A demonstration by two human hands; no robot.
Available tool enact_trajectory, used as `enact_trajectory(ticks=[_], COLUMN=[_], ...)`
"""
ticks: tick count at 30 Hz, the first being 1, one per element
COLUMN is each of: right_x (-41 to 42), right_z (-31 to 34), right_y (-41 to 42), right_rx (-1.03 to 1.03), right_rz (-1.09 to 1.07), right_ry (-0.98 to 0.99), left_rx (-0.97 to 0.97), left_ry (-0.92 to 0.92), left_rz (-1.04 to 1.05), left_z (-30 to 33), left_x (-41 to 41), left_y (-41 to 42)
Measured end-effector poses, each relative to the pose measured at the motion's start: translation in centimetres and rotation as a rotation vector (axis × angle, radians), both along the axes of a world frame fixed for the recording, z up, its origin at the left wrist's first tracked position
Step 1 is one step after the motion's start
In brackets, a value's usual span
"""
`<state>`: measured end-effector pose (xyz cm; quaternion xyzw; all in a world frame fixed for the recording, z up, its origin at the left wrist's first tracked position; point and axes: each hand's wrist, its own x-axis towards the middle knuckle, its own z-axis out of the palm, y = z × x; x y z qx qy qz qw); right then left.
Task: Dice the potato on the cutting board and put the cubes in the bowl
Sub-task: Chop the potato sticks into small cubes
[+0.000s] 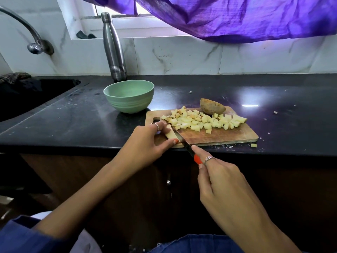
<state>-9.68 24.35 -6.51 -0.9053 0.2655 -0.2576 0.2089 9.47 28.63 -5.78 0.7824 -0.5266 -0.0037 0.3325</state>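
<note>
Left hand (149,141) pinched one potato slice (170,134) on the cutting board (228,135), right hand (218,179) gripped the one knife (184,142) cutting it; one unpeeled half (212,109), a heap of cubes (202,121), one bowl (129,96) beside

The cutting board (228,135) is wood with a visible grain and a matt face, and it lies on a glossy black stone counter (73,121) that mirrors the window light. Behind the board stand a smooth, matt green bowl (127,102) and a brushed metal bottle (114,50) against glossy marble-look tiles (182,55). Above the board hangs crinkled purple cloth (237,17); on the board the knife (184,142) shows a shiny metal blade and a smooth red plastic handle.
</note>
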Motion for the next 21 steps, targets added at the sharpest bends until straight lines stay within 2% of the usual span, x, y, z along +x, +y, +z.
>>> enact_trajectory(ticks=[10, 15, 21], right_x=[-0.7, -0.5, -0.4], right_z=[0.1, 0.1, 0.1], right_y=[0.5, 0.4, 0.4], right_rx=[0.011, 0.014, -0.077], right_rz=[-0.006, -0.020, -0.043], right_ry=[-0.007, 0.067, 0.142], left_rx=[-0.063, -0.084, -0.102], left_ry=[-0.045, -0.057, -0.019], left_rz=[0.096, 0.093, 0.074], left_z=[-0.5, -0.6, -0.7], left_x=[-1.5, -1.9, -1.8], left_y=[0.4, 0.7, 0.7])
